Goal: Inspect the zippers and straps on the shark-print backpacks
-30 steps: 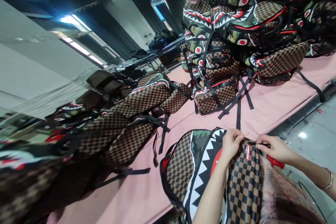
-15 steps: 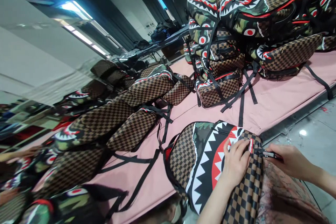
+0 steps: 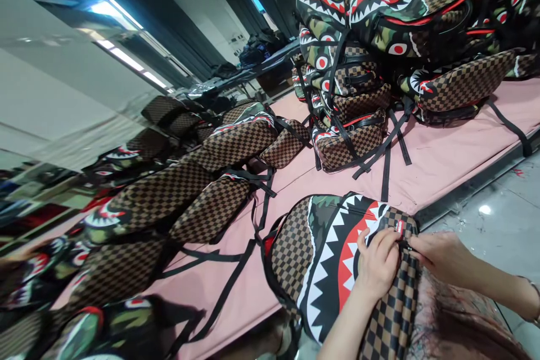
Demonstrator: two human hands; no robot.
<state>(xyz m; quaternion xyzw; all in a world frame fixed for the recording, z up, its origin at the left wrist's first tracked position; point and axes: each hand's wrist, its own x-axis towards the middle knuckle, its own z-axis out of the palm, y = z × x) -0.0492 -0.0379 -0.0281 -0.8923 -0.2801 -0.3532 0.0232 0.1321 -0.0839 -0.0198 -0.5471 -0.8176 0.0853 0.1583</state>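
Head view, one frame logged; landmark for all positions is the shark-mouth backpack at the near edge of the pink table, partly overhanging toward me. I see my left hand lying on its checkered front panel, fingers curled and pressing the fabric down just beside the small red tag. My right hand meets it from the floor side of the backpack, fingertips pinched together at the top seam, probably on a zipper pull; the pull itself is too small to confirm. Judgement: work on this bag's top edge is under way, not finished, since both hands are on it. Beyond the backpack stands a stacked pile of backpacks; to its far left lies a row of checkered backpacks, straps trailing.
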